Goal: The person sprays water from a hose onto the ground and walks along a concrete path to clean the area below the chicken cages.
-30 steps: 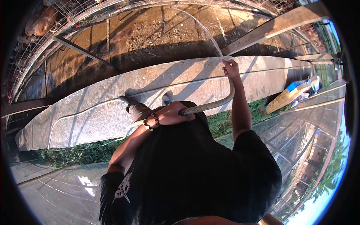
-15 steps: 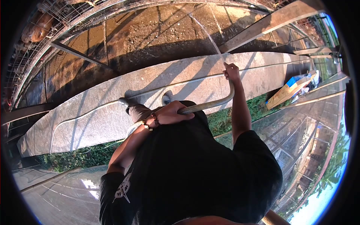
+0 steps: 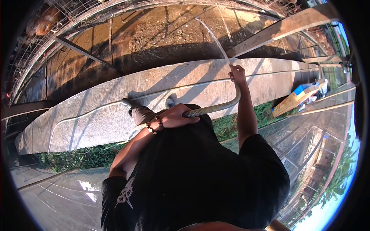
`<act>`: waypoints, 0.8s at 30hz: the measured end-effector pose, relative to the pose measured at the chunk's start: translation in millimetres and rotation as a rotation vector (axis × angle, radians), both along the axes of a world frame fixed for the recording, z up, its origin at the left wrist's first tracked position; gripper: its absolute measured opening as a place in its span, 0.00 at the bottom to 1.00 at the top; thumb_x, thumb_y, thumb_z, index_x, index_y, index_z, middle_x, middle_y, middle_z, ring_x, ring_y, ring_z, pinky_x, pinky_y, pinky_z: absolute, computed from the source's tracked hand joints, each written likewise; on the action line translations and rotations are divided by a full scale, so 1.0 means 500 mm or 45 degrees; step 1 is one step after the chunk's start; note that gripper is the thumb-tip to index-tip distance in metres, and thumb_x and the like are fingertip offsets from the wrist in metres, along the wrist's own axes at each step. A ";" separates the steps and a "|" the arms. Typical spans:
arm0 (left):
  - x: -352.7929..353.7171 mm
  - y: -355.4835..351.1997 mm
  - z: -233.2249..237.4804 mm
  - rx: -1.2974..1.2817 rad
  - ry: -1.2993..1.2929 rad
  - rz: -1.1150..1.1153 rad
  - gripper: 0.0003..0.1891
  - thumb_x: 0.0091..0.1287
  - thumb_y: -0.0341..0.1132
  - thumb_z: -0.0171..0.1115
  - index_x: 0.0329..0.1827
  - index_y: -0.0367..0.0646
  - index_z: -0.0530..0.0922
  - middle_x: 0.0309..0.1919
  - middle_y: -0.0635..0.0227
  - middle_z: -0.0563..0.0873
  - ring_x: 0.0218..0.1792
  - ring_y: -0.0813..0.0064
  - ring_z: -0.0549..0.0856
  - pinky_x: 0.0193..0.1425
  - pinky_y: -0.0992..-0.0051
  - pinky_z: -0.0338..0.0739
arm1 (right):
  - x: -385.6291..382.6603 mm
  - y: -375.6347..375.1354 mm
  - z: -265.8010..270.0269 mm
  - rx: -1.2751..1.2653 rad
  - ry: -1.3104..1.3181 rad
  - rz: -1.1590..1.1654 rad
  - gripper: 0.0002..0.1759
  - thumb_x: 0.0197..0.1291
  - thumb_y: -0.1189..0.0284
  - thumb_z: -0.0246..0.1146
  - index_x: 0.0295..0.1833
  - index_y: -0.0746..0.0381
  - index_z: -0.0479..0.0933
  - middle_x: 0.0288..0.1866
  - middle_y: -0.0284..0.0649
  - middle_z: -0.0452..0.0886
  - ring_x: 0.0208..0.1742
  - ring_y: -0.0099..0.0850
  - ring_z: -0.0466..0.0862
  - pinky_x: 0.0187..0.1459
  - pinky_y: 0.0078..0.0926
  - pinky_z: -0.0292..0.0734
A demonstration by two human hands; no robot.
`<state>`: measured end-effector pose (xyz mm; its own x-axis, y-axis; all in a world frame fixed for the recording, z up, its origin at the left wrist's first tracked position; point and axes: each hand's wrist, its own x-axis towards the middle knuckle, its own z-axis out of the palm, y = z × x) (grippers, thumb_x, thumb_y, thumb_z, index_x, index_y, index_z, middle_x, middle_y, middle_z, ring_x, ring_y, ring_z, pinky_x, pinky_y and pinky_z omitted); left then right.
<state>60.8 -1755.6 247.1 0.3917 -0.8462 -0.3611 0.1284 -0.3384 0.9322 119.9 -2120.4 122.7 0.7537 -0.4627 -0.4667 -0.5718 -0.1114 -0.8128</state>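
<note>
A pale, patterned hose (image 3: 216, 109) runs across the front of my body between my two hands. My left hand (image 3: 175, 116), with a beaded bracelet at the wrist, is wrapped around it close to my torso. Farther forward and to the right, my right hand (image 3: 237, 74) is closed around the hose near its outlet, where the fingers partly hide the end. From there a thin water jet (image 3: 214, 38) shoots forward and left, onto the wet brown ground (image 3: 162, 40) past the walkway edge.
I am standing on a concrete walkway (image 3: 104, 133), along which more hose (image 3: 92, 111) lies. Wire cages (image 3: 63, 19) with brown birds stand at the upper left. A wooden beam (image 3: 285, 29) slants across the upper right. A cardboard box (image 3: 293, 101) holding blue and white material sits at right, beside green plants (image 3: 77, 159).
My view has tilted slightly, shifting the walkway and box a little in the picture. Both hands keep their hold on the hose, and water is still flowing.
</note>
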 end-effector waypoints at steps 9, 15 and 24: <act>0.002 0.004 -0.007 0.036 -0.039 -0.013 0.22 0.60 0.50 0.58 0.34 0.34 0.80 0.19 0.66 0.78 0.24 0.80 0.76 0.30 0.75 0.69 | 0.023 0.001 -0.012 -0.017 -0.014 0.040 0.17 0.55 0.59 0.63 0.27 0.59 0.66 0.16 0.38 0.74 0.12 0.19 0.69 0.11 0.18 0.62; 0.000 0.004 -0.017 -0.023 -0.026 0.001 0.22 0.60 0.50 0.58 0.38 0.36 0.80 0.21 0.64 0.80 0.25 0.79 0.77 0.32 0.74 0.70 | 0.034 0.008 -0.007 -0.027 -0.008 0.040 0.18 0.55 0.59 0.63 0.27 0.59 0.66 0.16 0.38 0.74 0.12 0.20 0.69 0.11 0.18 0.64; 0.001 0.006 -0.011 -0.045 -0.045 -0.001 0.22 0.60 0.50 0.58 0.36 0.35 0.80 0.19 0.65 0.79 0.23 0.80 0.76 0.30 0.74 0.69 | 0.048 0.021 -0.001 -0.036 -0.024 0.092 0.17 0.56 0.59 0.63 0.26 0.58 0.66 0.16 0.37 0.73 0.11 0.19 0.68 0.09 0.18 0.61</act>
<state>61.3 -1752.5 241.7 0.4033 -0.8585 -0.3167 0.0949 -0.3049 0.9476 143.7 -2109.9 122.3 0.7940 -0.4201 -0.4394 -0.5460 -0.1750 -0.8193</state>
